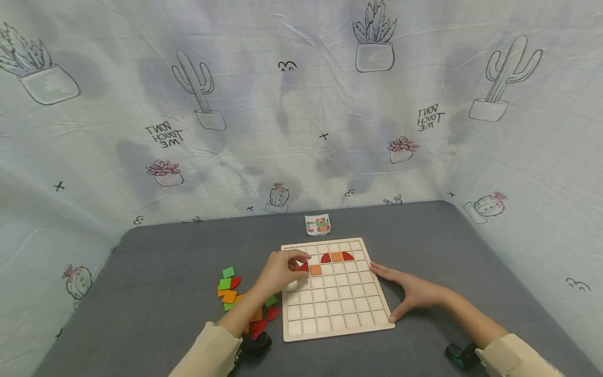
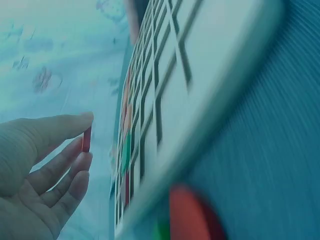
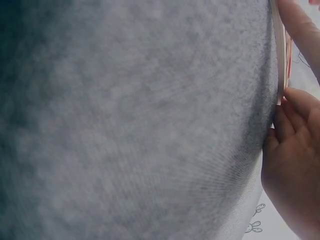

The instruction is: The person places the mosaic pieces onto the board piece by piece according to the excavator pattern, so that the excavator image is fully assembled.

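Observation:
My left hand point(image 1: 277, 271) is over the far left part of a wooden grid board point(image 1: 330, 309). Thumb and fingertips pinch a thin red tile point(image 2: 87, 140), seen edge-on in the left wrist view. Right of those fingertips, an orange square point(image 1: 315, 269) lies in a cell. One row farther back sit a red quarter-round tile point(image 1: 326, 258), another orange square point(image 1: 336, 256) and a second red rounded tile point(image 1: 347, 255). My right hand point(image 1: 416, 291) rests against the board's right edge, fingers stretched along it and thumb at the near right corner.
Loose green point(image 1: 228, 272), orange point(image 1: 229, 297) and red tiles point(image 1: 259, 327) lie in a heap left of the board, partly behind my left forearm. A small printed card point(image 1: 317, 225) with a coloured pattern lies beyond the board on the grey table point(image 1: 165, 303). Patterned cloth point(image 1: 301, 104) hangs behind.

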The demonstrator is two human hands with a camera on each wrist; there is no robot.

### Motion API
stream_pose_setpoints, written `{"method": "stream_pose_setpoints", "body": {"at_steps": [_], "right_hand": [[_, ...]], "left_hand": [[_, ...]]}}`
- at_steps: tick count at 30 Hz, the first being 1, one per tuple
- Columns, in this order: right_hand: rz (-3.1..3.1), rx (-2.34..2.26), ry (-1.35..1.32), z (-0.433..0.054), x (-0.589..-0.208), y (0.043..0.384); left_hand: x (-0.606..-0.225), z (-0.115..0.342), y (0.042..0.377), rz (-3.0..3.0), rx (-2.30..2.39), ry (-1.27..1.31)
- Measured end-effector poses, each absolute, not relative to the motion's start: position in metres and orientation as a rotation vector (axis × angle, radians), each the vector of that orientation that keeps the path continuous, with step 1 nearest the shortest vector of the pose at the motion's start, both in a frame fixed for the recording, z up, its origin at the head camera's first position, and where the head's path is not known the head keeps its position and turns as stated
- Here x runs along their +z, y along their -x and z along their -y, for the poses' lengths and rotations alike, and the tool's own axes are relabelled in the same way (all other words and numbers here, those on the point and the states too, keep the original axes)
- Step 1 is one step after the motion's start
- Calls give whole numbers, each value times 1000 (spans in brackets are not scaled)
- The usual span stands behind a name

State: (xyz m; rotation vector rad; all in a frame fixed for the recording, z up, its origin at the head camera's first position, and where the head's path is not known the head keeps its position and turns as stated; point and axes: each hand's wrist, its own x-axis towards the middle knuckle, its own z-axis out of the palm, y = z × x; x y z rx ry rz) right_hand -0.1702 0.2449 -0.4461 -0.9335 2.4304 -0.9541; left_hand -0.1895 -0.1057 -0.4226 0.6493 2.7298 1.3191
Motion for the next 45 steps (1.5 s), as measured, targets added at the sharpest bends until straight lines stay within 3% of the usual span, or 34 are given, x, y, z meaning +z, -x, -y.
{"method": "stream_pose_setpoints", "body": {"at_steps": [17, 45], "right_hand": [[-2417, -949, 930, -243, -446, 173], [-2419, -948, 897, -246, -447, 172]], "left_hand": [[-434, 33, 213, -2761, 1027, -753], [-433, 17, 213, -2774, 1016, -752]]}}
